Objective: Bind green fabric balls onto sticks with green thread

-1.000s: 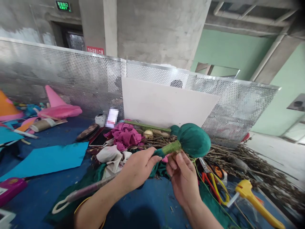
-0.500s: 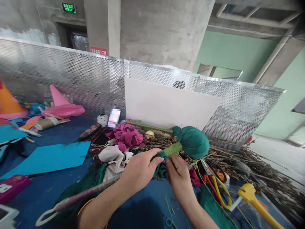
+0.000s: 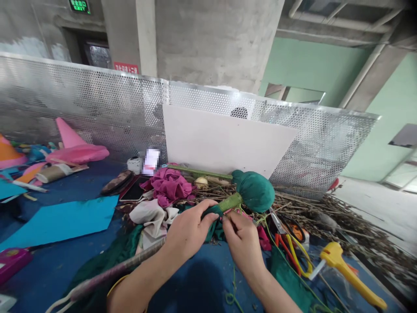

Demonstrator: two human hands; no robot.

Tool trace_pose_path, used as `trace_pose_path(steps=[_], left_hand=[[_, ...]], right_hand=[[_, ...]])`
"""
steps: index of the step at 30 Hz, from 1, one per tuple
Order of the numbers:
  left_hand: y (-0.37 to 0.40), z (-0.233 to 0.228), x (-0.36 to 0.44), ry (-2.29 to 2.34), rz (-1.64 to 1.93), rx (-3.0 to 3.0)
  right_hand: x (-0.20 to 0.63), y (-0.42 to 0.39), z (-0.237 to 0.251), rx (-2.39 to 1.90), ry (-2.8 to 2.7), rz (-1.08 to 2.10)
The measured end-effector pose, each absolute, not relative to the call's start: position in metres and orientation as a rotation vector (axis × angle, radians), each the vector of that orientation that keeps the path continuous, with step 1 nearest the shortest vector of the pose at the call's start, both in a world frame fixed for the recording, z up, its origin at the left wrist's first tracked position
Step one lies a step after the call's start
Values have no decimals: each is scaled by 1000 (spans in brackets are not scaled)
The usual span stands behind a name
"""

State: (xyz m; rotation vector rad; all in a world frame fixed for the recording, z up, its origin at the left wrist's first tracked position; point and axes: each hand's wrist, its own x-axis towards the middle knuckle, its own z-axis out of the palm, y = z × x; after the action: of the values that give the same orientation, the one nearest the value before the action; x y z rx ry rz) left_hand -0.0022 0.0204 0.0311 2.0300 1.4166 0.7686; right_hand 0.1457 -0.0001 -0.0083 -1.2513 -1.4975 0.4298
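Observation:
My left hand (image 3: pixel 188 231) grips the gathered neck of a dark green stuffed cloth ball (image 3: pixel 255 190), just below a band of light green thread wrapping (image 3: pixel 230 202). My right hand (image 3: pixel 243 242) pinches at the same neck from the right, fingertips against the wrapping, with a loose green thread (image 3: pixel 233 290) trailing down toward the blue table cover (image 3: pixel 55 265). The ball points up and right, above a heap of dry twigs (image 3: pixel 329 217).
Magenta cloth (image 3: pixel 169 186), beige cloth (image 3: pixel 150 213), a phone (image 3: pixel 133 191) and a long rod with a loop (image 3: pixel 107 274) lie left. Scissors (image 3: pixel 288 245) and a yellow-handled tool (image 3: pixel 348 274) lie right. A blue sheet (image 3: pixel 61 219), pink cone (image 3: pixel 67 134) and perforated metal screen (image 3: pixel 97 108) stand behind.
Both hands and the ball have dropped slightly lower and left. My right hand has closed in on the wrapped neck, and more thread hangs down in front.

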Motion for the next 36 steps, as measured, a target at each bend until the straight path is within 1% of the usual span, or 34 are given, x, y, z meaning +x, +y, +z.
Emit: trace_pose_path(steps=[3, 7, 9, 10, 12, 14, 16, 18, 19, 20, 21, 23, 25, 26, 27, 28, 30, 32, 33, 34, 36], left_hand=[[25, 30, -7, 1359, 835, 1969], [28, 31, -13, 1260, 898, 1892], [28, 34, -17, 1227, 913, 1859], [28, 35, -18, 1219, 914, 1842], [28, 39, -21, 1221, 911, 1819], [28, 44, -24, 1239, 906, 1811], [26, 47, -24, 1256, 899, 1813], [24, 47, -23, 1255, 886, 1824], [23, 46, -22, 1248, 887, 1831], [23, 44, -21, 1243, 890, 1840], [22, 43, -20, 1239, 891, 1851], [22, 39, -18, 1247, 885, 1869], [22, 37, -18, 1266, 867, 1882], [23, 37, -18, 1280, 863, 1883], [24, 37, -19, 1295, 864, 1884], [24, 37, -19, 1311, 870, 1884], [26, 37, -19, 1333, 884, 1892], [28, 36, -19, 1324, 899, 1922], [28, 35, -18, 1310, 896, 1945], [28, 35, -17, 1302, 884, 1969], [27, 35, -14, 1321, 834, 2016]], right_hand=[[143, 1, -7, -1149, -1328, 678], [153, 7, -3, -905, -803, 1147], [167, 14, -2, -865, -703, 1247], [176, 17, -1, -908, -755, 1261], [196, 23, -1, -1088, -973, 1205], [211, 26, -1, -1264, -1155, 1067], [217, 25, 1, -1367, -1232, 784], [210, 21, 3, -1366, -1349, 499], [202, 18, 4, -1324, -1428, 421], [192, 15, 4, -1254, -1516, 435], [180, 12, 3, -1148, -1565, 546], [160, 7, -1, -948, -1554, 864], [147, 3, -6, -897, -1434, 1100], [145, 1, -8, -938, -1387, 1144], [145, 0, -8, -1011, -1362, 1116], [146, -2, -7, -1089, -1370, 1016], [152, -7, -2, -1173, -1455, 673], [157, -12, 5, -1114, -1542, 384], [157, -13, 7, -1056, -1578, 346], [158, -14, 8, -988, -1605, 395], [156, -12, 4, -853, -1590, 665]])
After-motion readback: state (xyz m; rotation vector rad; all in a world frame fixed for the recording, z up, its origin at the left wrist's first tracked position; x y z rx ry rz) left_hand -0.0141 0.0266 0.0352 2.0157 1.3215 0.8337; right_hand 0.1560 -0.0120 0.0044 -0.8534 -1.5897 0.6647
